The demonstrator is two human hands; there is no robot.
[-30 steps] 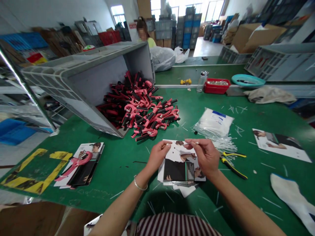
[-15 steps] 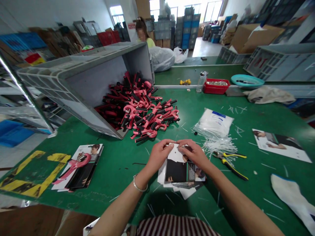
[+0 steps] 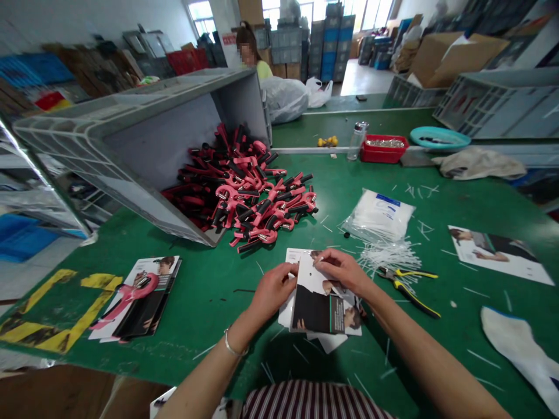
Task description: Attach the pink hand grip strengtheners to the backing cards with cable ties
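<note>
your left hand [image 3: 273,294] grips the side of the printed card [image 3: 321,308] to steady it, while your right hand [image 3: 343,270] pinches its top edge. the card lies on a loose stack [image 3: 285,311] near the green bench's [image 3: 218,326] front edge, with plastic ties [image 3: 388,256] just right.

Daylit windows [image 3: 371,14] glow behind stacked blue-grey plastic crates [image 3: 332,43].

A: Can you read anything here?

B: No. The glossy white-and-black printed card [image 3: 325,308] has print too small to make out.

A: And the blue label [image 3: 388,199] on the white plastic packet [image 3: 379,218]?

B: Blurred, like the small red-and-white wall sign [image 3: 229,39].
</note>
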